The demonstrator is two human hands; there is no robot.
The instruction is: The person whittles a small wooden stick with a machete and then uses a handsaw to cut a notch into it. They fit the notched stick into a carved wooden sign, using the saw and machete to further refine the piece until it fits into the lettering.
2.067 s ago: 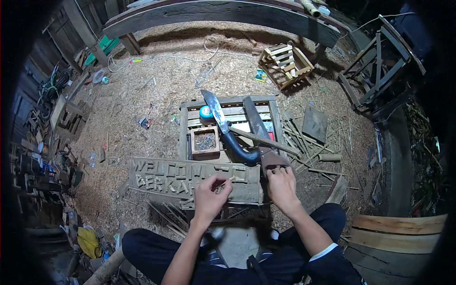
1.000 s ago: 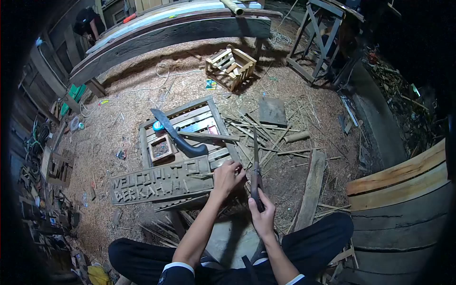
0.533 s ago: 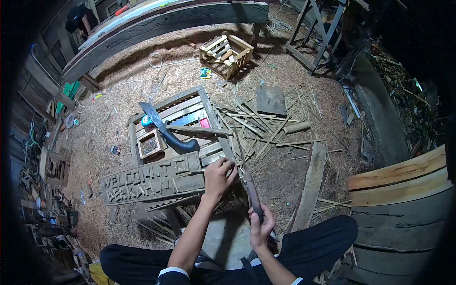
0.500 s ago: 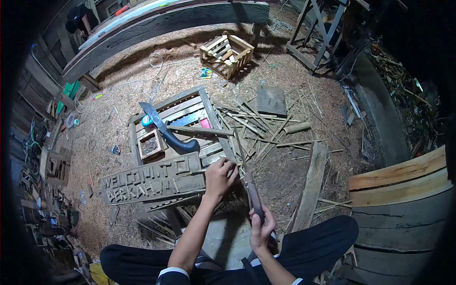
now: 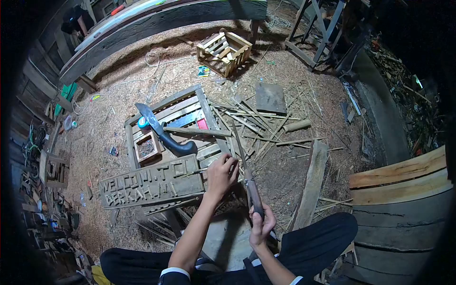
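Observation:
My right hand grips the dark handle of a long, narrow-bladed knife, its blade pointing away from me. Just left of the blade, my left hand is closed on a thin wooden stick, which pokes out to the left. A wooden sign with raised letters made of small sticks lies on the left, reading roughly "WELCOM TO BERKAH". Beyond it, a broad-bladed machete with a curved black handle rests on a slatted wooden table.
A small wooden box and a blue-green round container sit on the slatted table. Loose sticks and a plank lie to the right. Farther back are a slatted crate, a long bench and another person.
My view has shifted slightly, so the sign and table sit a little farther left. The knife blade has moved slightly away from my left fingers; both hands keep their holds.

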